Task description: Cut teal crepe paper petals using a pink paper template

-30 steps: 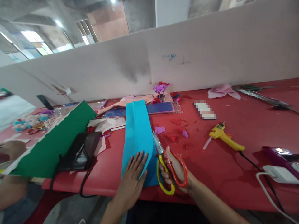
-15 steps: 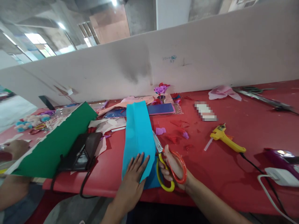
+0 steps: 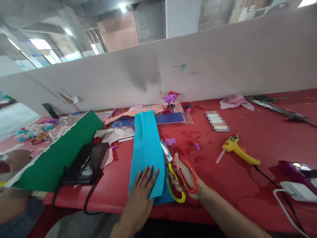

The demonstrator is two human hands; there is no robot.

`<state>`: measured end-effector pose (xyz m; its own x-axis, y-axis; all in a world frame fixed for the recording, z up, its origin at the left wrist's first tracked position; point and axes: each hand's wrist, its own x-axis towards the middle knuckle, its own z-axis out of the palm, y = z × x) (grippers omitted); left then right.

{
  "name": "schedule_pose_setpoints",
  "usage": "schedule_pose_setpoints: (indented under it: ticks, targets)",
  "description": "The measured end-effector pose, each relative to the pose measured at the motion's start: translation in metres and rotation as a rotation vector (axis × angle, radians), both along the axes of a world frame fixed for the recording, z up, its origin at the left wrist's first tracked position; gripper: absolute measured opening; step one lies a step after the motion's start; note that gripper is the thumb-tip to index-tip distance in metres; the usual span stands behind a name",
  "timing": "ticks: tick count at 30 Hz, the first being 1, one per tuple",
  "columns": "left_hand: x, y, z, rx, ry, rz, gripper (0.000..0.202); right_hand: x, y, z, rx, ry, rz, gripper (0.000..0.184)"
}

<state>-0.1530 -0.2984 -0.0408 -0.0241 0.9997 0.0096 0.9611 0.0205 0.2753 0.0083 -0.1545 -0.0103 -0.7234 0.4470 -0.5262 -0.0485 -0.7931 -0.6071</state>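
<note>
A long folded strip of bright blue felt or paper (image 3: 147, 145) lies on the red table in front of me. My left hand (image 3: 142, 193) rests flat on its near end, fingers stretched out and slightly apart. My right hand (image 3: 183, 177) grips a pair of scissors (image 3: 170, 158) with one red and one yellow handle loop. The blades point away from me along the strip's right edge, and their tips lie close to that edge. Beneath the near right corner a darker blue piece (image 3: 167, 195) shows in part.
Right of the scissors lie a yellow glue gun (image 3: 239, 150) and a white plug adapter (image 3: 296, 191). Red and purple scraps (image 3: 170, 141) are scattered beyond the blades. Purple and red flowers (image 3: 171, 97) stand at the back. Leftward are a dark bag (image 3: 84, 162), a green board (image 3: 59, 155) and another person's arm (image 3: 15, 201).
The view has tilted slightly, so the table sits a little lower in the picture. Both hands, the blue strip and the scissors keep nearly the same places.
</note>
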Motion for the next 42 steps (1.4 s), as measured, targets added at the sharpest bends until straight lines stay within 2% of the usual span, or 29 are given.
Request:
schedule_pose_setpoints:
  ticks: [5,14,21,27,30,42]
  targets:
    - [-0.001,-0.002,0.002,0.000,-0.002,-0.002,0.065,-0.002,-0.001,0.002,0.018,-0.055,0.023,0.054]
    - [0.000,-0.004,0.001,-0.017,-0.004,-0.021,0.072,-0.005,0.002,-0.003,0.039,-0.019,0.009,0.057]
    - [-0.001,-0.006,-0.005,-0.036,0.045,-0.039,0.080,-0.003,0.003,-0.002,0.105,-0.033,-0.025,0.050]
    - [-0.002,-0.009,-0.013,-0.025,0.088,-0.051,0.085,-0.003,0.006,0.007,0.028,-0.052,0.009,0.050]
    - [-0.003,-0.010,-0.014,-0.002,0.100,-0.067,0.087,-0.007,0.009,0.010,0.037,-0.050,0.010,0.051]
    - [0.006,-0.011,-0.019,0.076,0.154,-0.034,0.082,-0.011,0.009,0.002,0.116,-0.020,-0.001,0.055]
